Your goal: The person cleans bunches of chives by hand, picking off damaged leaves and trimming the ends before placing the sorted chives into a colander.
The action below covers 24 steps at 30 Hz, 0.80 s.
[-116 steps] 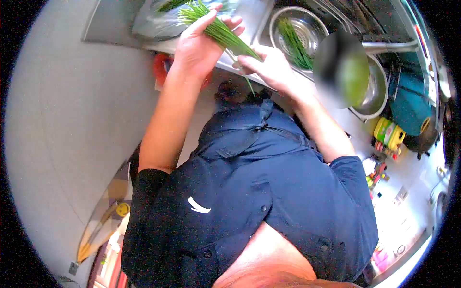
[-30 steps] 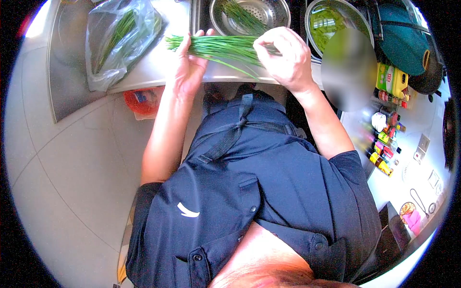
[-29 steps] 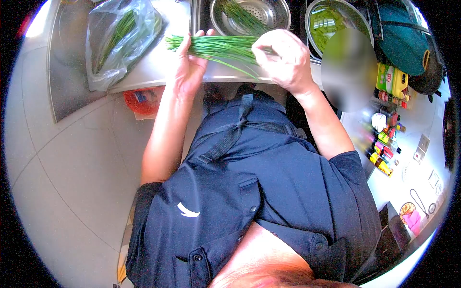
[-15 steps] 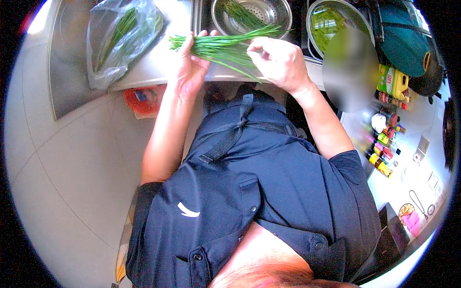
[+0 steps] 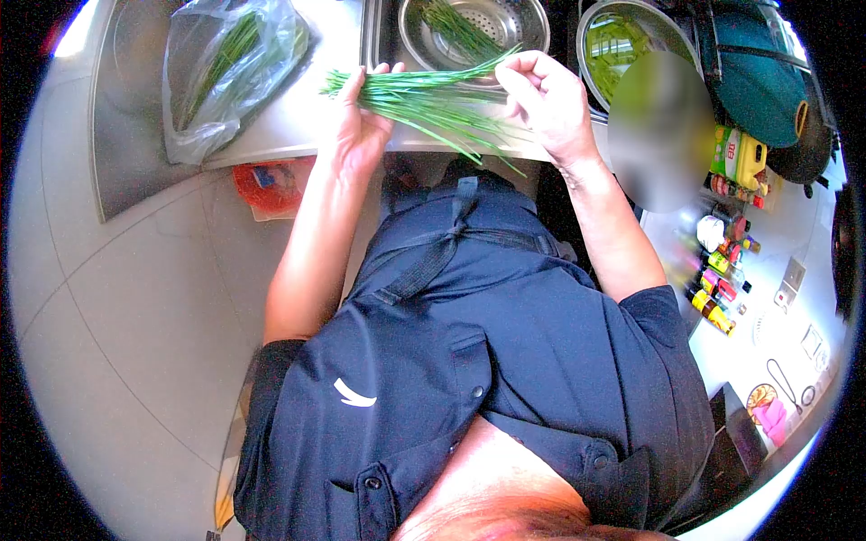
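A loose bunch of green chives (image 5: pixel 424 90) lies across my left hand (image 5: pixel 358 126), which is closed around it near one end. The long blades fan out to the right over the counter's front edge, some drooping. My right hand (image 5: pixel 552 104) is at their far ends, thumb and fingertips pinched together by the uppermost tips. Behind the bunch, more chives (image 5: pixel 460 32) rest in a metal colander (image 5: pixel 543 32). A clear plastic bag (image 5: pixel 203 135) on the counter to the left also has chives inside.
The metal counter (image 5: pixel 298 135) runs beneath my hands. To the right is a metal bowl (image 5: pixel 693 41) with green contents. Farther right stand a yellow bottle (image 5: pixel 750 164) and several condiment bottles (image 5: pixel 717 279). A red container (image 5: pixel 271 187) sits below the counter's edge.
My right hand has shifted slightly right and up along the chives. The blades are spread wider, and their lower tips hang farther down. My left hand keeps its hold.
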Each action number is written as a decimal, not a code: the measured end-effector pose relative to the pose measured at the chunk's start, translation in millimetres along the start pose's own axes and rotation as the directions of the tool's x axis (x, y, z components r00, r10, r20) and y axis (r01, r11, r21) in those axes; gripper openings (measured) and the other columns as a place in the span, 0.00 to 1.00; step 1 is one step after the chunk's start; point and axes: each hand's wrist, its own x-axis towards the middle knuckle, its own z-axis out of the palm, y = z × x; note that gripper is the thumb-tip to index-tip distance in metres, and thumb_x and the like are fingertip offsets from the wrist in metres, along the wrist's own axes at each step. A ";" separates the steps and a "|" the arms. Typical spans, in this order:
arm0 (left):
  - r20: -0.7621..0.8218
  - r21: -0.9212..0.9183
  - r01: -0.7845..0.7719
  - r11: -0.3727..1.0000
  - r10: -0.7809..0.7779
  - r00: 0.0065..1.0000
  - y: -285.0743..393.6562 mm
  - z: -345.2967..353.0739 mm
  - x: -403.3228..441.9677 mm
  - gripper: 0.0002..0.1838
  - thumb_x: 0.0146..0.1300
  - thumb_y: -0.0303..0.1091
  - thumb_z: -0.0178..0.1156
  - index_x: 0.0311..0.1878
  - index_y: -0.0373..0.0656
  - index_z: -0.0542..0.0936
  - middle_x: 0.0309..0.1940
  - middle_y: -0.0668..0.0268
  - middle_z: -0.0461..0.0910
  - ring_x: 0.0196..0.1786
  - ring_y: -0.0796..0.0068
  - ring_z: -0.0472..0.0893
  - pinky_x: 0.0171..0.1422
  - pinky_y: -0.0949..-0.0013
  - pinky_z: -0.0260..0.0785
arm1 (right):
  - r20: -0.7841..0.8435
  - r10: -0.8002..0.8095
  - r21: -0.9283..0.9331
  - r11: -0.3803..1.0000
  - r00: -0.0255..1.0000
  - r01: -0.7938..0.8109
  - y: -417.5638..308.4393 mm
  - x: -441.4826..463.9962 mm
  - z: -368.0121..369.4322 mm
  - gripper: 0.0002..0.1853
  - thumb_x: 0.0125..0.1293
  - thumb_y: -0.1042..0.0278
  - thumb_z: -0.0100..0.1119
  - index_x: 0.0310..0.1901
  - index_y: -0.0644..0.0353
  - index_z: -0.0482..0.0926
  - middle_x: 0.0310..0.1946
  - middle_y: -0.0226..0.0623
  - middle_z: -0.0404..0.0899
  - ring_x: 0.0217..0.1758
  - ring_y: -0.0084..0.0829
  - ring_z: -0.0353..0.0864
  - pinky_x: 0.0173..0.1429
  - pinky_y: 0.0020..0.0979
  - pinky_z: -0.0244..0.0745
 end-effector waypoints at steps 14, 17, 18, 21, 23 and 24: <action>0.009 -0.074 0.024 0.997 -0.023 1.000 3.7 -3.2 1.4 0.13 0.71 0.31 0.60 0.52 0.33 0.75 0.52 0.52 0.81 0.61 0.51 0.79 0.66 0.51 0.76 | 0.029 -0.035 0.139 0.990 0.999 0.030 -4.9 -2.0 -1.9 0.07 0.71 0.67 0.61 0.44 0.62 0.80 0.36 0.31 0.86 0.27 0.13 0.73 0.32 0.17 0.69; -0.004 -0.080 0.004 0.997 -0.004 1.000 4.4 -0.8 -1.6 0.13 0.70 0.31 0.60 0.52 0.33 0.75 0.52 0.52 0.81 0.61 0.50 0.79 0.66 0.51 0.76 | 0.004 -0.069 0.088 0.994 0.998 0.068 -7.3 -1.8 -5.5 0.07 0.71 0.67 0.60 0.44 0.62 0.80 0.38 0.35 0.87 0.27 0.13 0.74 0.32 0.17 0.70; -0.004 -0.082 0.001 0.997 -0.001 1.000 5.4 0.1 -3.2 0.13 0.70 0.31 0.60 0.52 0.33 0.75 0.52 0.52 0.81 0.61 0.50 0.79 0.66 0.51 0.76 | 0.013 -0.071 0.123 0.990 0.997 0.069 -6.4 -1.3 -7.0 0.07 0.71 0.67 0.60 0.44 0.62 0.79 0.39 0.36 0.87 0.27 0.13 0.74 0.32 0.17 0.70; 0.004 -0.061 -0.025 0.998 0.025 1.000 7.6 -0.2 -7.2 0.14 0.70 0.31 0.61 0.53 0.33 0.75 0.52 0.52 0.80 0.61 0.51 0.79 0.66 0.50 0.76 | 0.023 -0.076 0.164 0.984 0.997 0.071 -6.4 -0.6 -7.6 0.07 0.71 0.67 0.60 0.44 0.61 0.79 0.39 0.37 0.87 0.27 0.12 0.74 0.31 0.17 0.69; 0.009 -0.076 -0.029 0.997 0.029 1.000 8.3 -0.6 -8.3 0.14 0.70 0.32 0.61 0.53 0.34 0.75 0.52 0.52 0.80 0.62 0.53 0.78 0.67 0.51 0.75 | 0.026 -0.080 0.169 0.983 0.996 0.074 -6.9 -0.2 -8.8 0.07 0.71 0.67 0.60 0.44 0.61 0.79 0.39 0.37 0.87 0.27 0.12 0.74 0.31 0.17 0.69; 0.007 -0.078 -0.034 0.996 0.035 0.999 8.6 -3.3 -7.1 0.14 0.70 0.32 0.61 0.53 0.34 0.75 0.52 0.52 0.80 0.62 0.53 0.78 0.67 0.51 0.75 | 0.012 -0.082 0.174 0.982 0.997 0.079 -7.2 -0.5 -9.1 0.07 0.70 0.67 0.61 0.44 0.60 0.79 0.39 0.37 0.87 0.26 0.12 0.73 0.30 0.16 0.68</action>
